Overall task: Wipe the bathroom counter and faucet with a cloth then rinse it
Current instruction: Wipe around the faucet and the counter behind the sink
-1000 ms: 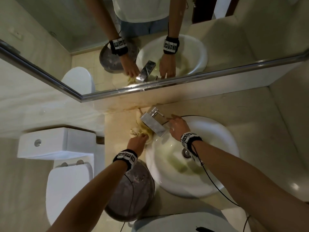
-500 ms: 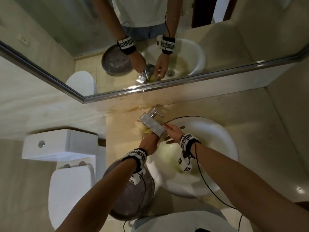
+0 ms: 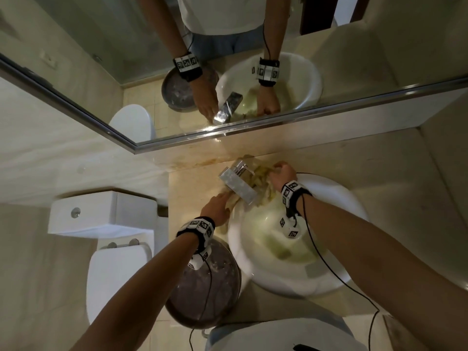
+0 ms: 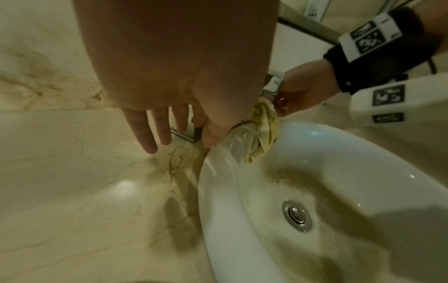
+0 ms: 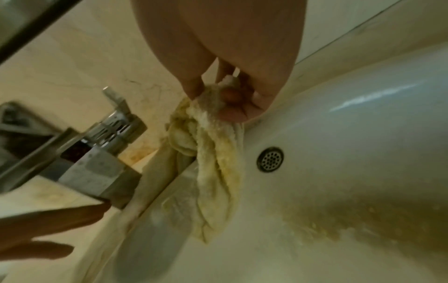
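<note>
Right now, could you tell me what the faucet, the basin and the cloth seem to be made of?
Faucet: apparently chromed metal, with mirror-like, water-spotted faces.
Basin: likely glazed white ceramic, with sharp glossy highlights on the rim.
Cloth: soft woven fabric, possibly terry, yellowish and crumpled into limp folds, pinched by the right hand.

Left hand [image 4: 179, 80] at twelve o'clock, fingers [image 4: 145, 132] straight, spread over marble counter [image 4: 72, 181]. Yellow cloth [image 4: 261, 130] draped over white basin [image 4: 218, 201] rim, pinched by right hand [image 4: 303, 92] at two o'clock. Drain [image 4: 297, 214] at five o'clock.
</note>
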The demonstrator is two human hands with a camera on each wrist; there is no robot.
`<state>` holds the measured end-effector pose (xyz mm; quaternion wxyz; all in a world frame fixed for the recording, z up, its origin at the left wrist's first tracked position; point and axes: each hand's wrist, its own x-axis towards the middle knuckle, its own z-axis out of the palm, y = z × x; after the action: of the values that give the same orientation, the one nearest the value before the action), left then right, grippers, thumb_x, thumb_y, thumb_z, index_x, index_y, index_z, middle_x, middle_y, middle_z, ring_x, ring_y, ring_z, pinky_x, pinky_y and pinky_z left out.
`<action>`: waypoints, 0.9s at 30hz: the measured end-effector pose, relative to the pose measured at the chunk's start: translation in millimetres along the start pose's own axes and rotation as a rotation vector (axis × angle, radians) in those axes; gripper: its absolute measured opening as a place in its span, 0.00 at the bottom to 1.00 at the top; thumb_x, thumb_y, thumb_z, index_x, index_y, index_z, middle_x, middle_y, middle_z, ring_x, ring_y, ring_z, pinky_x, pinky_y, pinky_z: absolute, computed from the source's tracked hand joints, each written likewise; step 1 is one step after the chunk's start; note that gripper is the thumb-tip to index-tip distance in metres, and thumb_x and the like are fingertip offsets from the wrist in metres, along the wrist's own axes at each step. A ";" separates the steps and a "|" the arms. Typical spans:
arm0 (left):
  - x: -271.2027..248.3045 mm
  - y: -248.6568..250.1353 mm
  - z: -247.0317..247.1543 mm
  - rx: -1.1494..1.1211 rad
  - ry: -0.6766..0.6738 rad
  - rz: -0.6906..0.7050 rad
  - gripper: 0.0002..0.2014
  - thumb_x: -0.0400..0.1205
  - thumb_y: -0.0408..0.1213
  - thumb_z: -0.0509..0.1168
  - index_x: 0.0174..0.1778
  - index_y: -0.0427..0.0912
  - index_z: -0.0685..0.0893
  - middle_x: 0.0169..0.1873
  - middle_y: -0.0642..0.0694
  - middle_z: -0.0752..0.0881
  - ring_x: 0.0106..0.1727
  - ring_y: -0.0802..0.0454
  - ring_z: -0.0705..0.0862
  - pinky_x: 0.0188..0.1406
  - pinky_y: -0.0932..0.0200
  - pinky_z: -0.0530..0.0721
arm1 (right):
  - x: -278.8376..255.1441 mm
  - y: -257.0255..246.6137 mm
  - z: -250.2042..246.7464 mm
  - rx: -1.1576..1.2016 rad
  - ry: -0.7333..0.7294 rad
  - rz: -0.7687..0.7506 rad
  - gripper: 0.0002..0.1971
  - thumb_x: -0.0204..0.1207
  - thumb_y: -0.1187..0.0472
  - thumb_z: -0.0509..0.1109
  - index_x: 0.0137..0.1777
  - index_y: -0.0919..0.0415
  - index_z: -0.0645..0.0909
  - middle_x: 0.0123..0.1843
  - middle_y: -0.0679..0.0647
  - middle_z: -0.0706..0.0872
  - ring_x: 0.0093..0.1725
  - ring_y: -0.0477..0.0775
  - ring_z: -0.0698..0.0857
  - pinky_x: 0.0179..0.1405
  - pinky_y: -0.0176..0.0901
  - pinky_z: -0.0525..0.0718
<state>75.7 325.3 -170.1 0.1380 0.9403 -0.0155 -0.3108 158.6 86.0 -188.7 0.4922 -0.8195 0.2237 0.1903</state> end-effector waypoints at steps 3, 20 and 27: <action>5.5 7.3 0.4 0.070 -0.032 0.020 0.34 0.84 0.33 0.61 0.87 0.53 0.58 0.85 0.49 0.63 0.74 0.40 0.74 0.62 0.42 0.83 | 11.0 -0.5 -3.4 -0.088 -0.011 -0.050 0.21 0.76 0.62 0.71 0.70 0.55 0.78 0.68 0.61 0.80 0.59 0.62 0.84 0.56 0.48 0.86; 14.8 2.6 20.7 -0.255 0.109 -0.062 0.21 0.85 0.49 0.65 0.70 0.42 0.76 0.62 0.44 0.84 0.60 0.42 0.84 0.56 0.46 0.84 | -11.1 16.7 40.2 -0.601 -0.387 -0.350 0.37 0.72 0.55 0.77 0.80 0.35 0.67 0.72 0.58 0.82 0.70 0.67 0.77 0.68 0.61 0.81; 16.3 20.7 18.9 -0.221 0.141 -0.060 0.09 0.84 0.32 0.59 0.47 0.36 0.85 0.45 0.40 0.88 0.46 0.38 0.85 0.44 0.48 0.84 | -27.6 11.6 35.8 -0.402 -0.395 -0.424 0.24 0.71 0.58 0.79 0.69 0.52 0.84 0.62 0.54 0.90 0.61 0.58 0.88 0.64 0.50 0.84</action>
<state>78.9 298.8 -188.5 0.2319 0.9389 0.0568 -0.2478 126.1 118.0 -198.3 0.3834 -0.8756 -0.0928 0.2788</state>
